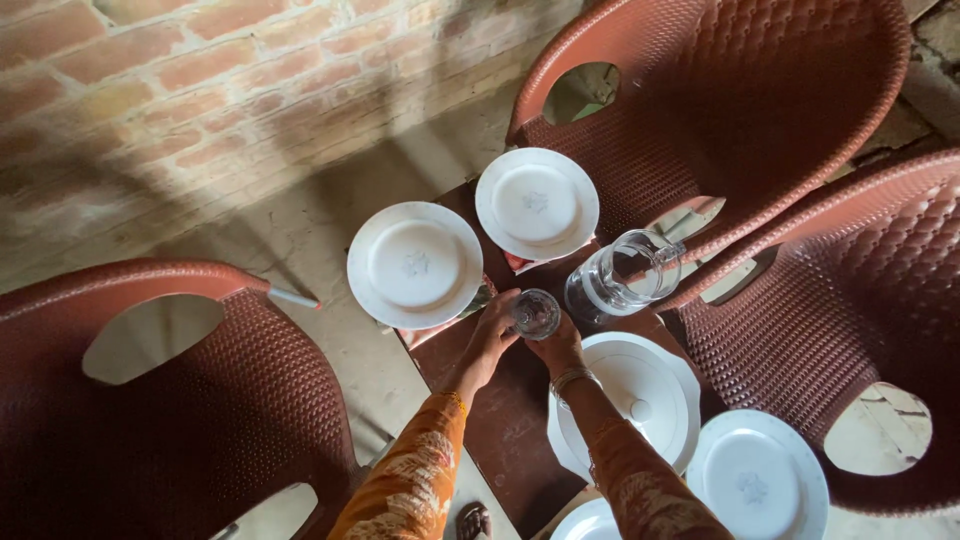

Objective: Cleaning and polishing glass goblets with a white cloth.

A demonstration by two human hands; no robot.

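Reddish-brown woven plastic forms the chair (pixel 170 400) at the far left, standing on the pale floor before a brick wall (pixel 200 90). Next to the right, a small dark table (pixel 505 420) carries a white plate (pixel 414 264) at its left corner and a second white plate (pixel 537 203) just beyond it. Near the table's middle, the left hand (pixel 490 335) and the right hand (pixel 558 345) both wrap their fingers closely around a clear drinking glass (pixel 537 313), which stands upright on the tabletop between them. Just right of the glass sits a clear glass jug (pixel 622 275), and nearer the person a white lidded dish (pixel 640 395) and another white plate (pixel 757 478). Two more matching chairs (pixel 740 100) fill the right side.
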